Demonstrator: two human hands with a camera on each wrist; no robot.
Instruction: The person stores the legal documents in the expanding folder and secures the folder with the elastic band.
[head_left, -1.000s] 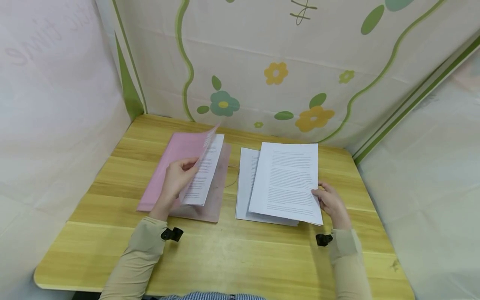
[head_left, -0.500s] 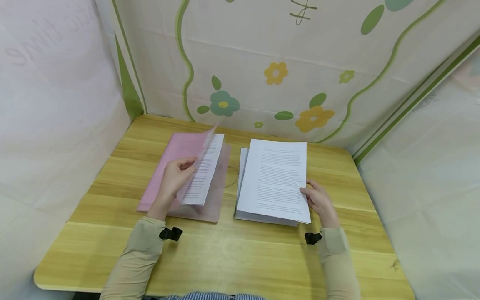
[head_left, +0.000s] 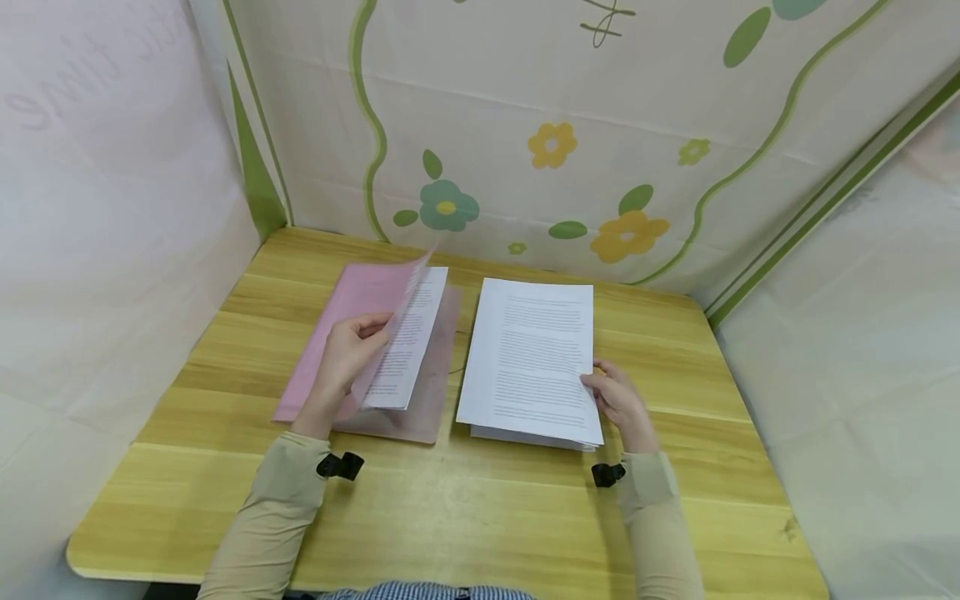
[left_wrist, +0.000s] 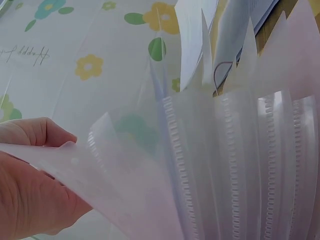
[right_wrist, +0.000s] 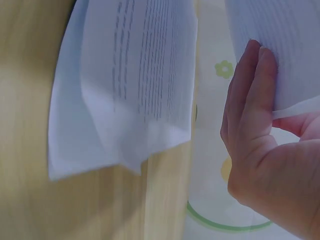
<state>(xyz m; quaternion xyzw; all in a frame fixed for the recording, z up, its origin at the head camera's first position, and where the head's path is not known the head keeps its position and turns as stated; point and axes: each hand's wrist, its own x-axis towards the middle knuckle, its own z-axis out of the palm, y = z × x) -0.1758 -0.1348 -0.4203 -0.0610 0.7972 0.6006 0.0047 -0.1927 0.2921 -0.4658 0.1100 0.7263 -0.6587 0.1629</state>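
A pink translucent folder (head_left: 371,292) lies partly opened at the left, with printed sheets (head_left: 412,350) inside. My left hand (head_left: 348,358) pinches its raised front cover. In the left wrist view, clear plastic sleeves (left_wrist: 235,165) with punched edges fan out beside that hand. At the right, my right hand (head_left: 618,400) pinches the right edge of a printed sheet (head_left: 532,358), thumb on top and fingers beneath. The sheet hovers over more paper (head_left: 525,437), which the right wrist view shows as printed pages (right_wrist: 135,85) on the table.
The wooden table (head_left: 450,517) fills the lower view. Behind it hangs a white flower-printed cloth (head_left: 487,108), with pale cloth walls at both sides. A thin dark cord (head_left: 456,371) lies between folder and papers. Black wrist cameras sit at both cuffs.
My right hand has moved left with the held sheet, which now covers most of the papers beneath. The left hand and the folder cover have barely moved.
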